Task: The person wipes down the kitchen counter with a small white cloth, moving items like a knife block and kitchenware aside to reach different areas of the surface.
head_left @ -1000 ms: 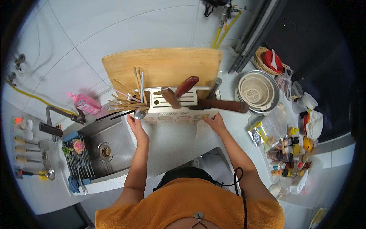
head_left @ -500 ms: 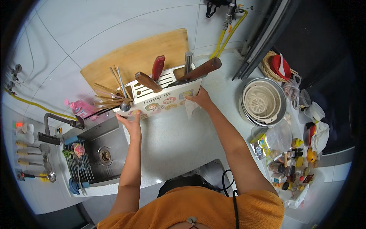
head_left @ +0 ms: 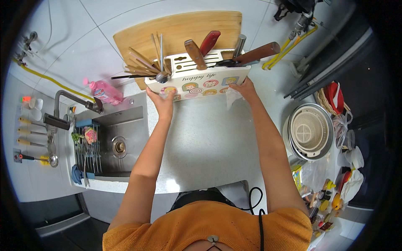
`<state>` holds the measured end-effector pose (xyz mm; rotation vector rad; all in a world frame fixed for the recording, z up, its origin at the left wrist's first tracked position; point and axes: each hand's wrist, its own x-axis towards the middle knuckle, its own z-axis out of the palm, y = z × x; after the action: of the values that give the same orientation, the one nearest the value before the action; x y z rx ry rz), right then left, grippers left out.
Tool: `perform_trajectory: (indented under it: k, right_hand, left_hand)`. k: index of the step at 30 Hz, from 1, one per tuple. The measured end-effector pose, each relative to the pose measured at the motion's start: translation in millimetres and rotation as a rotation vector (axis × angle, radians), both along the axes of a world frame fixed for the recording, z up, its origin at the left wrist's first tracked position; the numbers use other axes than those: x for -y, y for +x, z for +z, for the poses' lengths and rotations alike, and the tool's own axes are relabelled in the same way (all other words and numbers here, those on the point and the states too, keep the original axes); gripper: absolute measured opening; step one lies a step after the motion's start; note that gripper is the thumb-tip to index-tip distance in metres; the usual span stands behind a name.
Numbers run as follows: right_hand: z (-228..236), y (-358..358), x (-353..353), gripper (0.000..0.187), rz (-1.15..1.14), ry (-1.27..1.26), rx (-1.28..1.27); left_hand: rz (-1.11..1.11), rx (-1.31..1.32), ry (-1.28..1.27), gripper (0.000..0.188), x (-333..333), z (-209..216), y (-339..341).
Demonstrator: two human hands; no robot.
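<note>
Both my hands grip a long white knife and utensil holder point(head_left: 197, 87) with cartoon pictures on its front. My left hand point(head_left: 162, 103) is closed around its lower left end. At the right end my right hand point(head_left: 246, 90) holds it, with a thin white cloth or tissue point(head_left: 233, 99) hanging from the fingers. Knives with a brown handle point(head_left: 195, 54), a red handle point(head_left: 210, 41) and a large dark brown handle point(head_left: 263, 52) stand in it, beside a steel handle point(head_left: 240, 44). Chopsticks point(head_left: 142, 62) and a metal spoon point(head_left: 162, 77) fill its left compartment.
Behind the holder a wooden cutting board point(head_left: 180, 31) leans on the tiled wall. To the left are a pink bottle point(head_left: 106, 93), a grey faucet point(head_left: 58, 113) and a sink point(head_left: 132, 125) with a rack. A cream colander point(head_left: 309, 129) in a metal bowl and several condiment bottles stand right.
The view has turned, so the holder, cutting board and sink appear further right and higher, and the holder looks more level. Both hands keep their grip.
</note>
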<state>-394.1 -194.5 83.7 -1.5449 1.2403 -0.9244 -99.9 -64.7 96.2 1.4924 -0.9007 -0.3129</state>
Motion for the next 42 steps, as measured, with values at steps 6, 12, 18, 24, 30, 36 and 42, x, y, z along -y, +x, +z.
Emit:
perform_trajectory:
  k: [6,12,18,24,30,36,42]
  right_hand:
    - [8.0,6.0,12.7,0.053,0.027,-0.015,0.066]
    - [6.4,4.3,16.8,0.048,0.042,-0.031,-0.014]
    - [-6.0,-2.4,25.4,0.063,0.054,-0.006,0.046]
    - [-29.5,-22.5,-13.0,0.087,-0.187,-0.2,-0.19]
    - [-15.8,-79.1,-99.8,0.061,-0.26,-0.348,-0.581]
    - [-64.5,-102.8,-165.6,0.049,0.195,-0.335,-0.872]
    - [-60.0,-80.2,-177.0,0.044,-0.065,-0.255,-0.623]
  left_hand:
    - [0.009,-0.034,-0.049,0.099,21.5,-9.2,3.3]
    - [0.023,-0.011,-0.046,0.097,24.2,-6.3,2.4]
    - [0.022,0.039,-0.05,0.097,28.8,-8.8,4.4]
    - [0.156,0.138,-0.044,0.082,18.4,-14.3,-3.1]
    - [0.119,0.231,0.095,0.042,-40.5,-60.7,-47.3]
    - [-0.257,0.428,0.24,0.031,-58.3,-89.7,-90.4]
    - [-0.222,0.658,0.29,0.03,-57.4,-95.9,-108.4]
